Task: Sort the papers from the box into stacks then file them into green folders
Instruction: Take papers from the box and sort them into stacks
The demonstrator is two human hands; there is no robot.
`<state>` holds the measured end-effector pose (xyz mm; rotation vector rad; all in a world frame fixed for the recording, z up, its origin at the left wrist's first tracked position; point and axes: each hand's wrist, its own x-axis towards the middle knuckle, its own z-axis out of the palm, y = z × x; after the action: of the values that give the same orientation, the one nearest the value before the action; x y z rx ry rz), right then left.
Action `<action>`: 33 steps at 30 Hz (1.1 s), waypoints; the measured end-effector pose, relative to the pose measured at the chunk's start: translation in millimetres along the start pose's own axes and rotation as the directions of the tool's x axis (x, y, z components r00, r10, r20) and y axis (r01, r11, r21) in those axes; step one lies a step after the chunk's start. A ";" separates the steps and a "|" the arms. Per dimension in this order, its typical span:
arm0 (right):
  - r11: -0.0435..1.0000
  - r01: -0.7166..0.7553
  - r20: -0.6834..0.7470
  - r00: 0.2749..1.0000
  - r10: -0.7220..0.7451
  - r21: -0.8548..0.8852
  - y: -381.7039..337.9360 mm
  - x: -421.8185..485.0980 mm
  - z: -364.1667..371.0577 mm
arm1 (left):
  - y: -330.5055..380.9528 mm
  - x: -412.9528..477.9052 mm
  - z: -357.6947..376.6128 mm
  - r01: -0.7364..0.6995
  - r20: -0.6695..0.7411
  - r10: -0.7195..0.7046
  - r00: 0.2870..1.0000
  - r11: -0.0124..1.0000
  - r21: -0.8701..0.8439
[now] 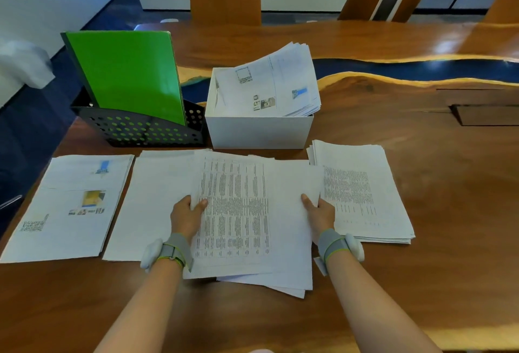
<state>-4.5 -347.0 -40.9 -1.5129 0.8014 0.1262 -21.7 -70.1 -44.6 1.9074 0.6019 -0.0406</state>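
We're holding a sheaf of table-printed sheets (244,212). Left hand (186,216) is pinching its left edge and right hand (320,216) its right edge, thumbs on top, hands apart. The sheaf is lying over the middle stack (151,198) on the wooden table (421,161). The white box (258,131) behind is holding a tilted pile of printed papers (269,86) sticking past its rim. The black perforated file holder (146,131) beside it is holding upright green folders (126,72).

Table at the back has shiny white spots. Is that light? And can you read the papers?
In the head view, yes: glare shines off the glossy wooden table at far right; print on the held sheaf of papers is too blurred to read; the wide lens bends straight edges.
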 end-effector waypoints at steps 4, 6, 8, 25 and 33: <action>0.993 -0.033 0.066 0.997 0.041 -0.112 8.2 3.1 6.1 | 6.9 -1.4 -2.4 -0.013 -0.021 0.013 1.000 1.000 -0.016; 0.988 -0.019 0.110 0.993 0.036 -0.151 7.3 1.7 8.3 | 10.2 -0.8 -3.1 -0.013 -0.025 0.012 1.000 1.000 -0.027; 0.978 0.073 0.165 0.986 -0.041 -0.194 4.4 0.1 9.8 | 13.6 -0.6 -1.6 -0.021 -0.021 0.020 1.000 0.999 -0.033; 0.971 0.168 -0.156 0.968 -0.194 -0.169 -27.1 34.5 -52.3 | 45.3 -25.0 85.4 0.055 0.363 -0.073 0.929 0.997 0.058; 0.958 0.140 -0.305 0.928 -0.216 -0.252 -45.2 60.8 -118.2 | 86.9 -29.8 171.8 -0.103 0.436 0.018 0.900 0.979 0.173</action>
<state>19.6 -483.6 -19.4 -1.8464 0.9313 -0.1848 31.5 -257.1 -32.6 2.0151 0.2396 -0.4875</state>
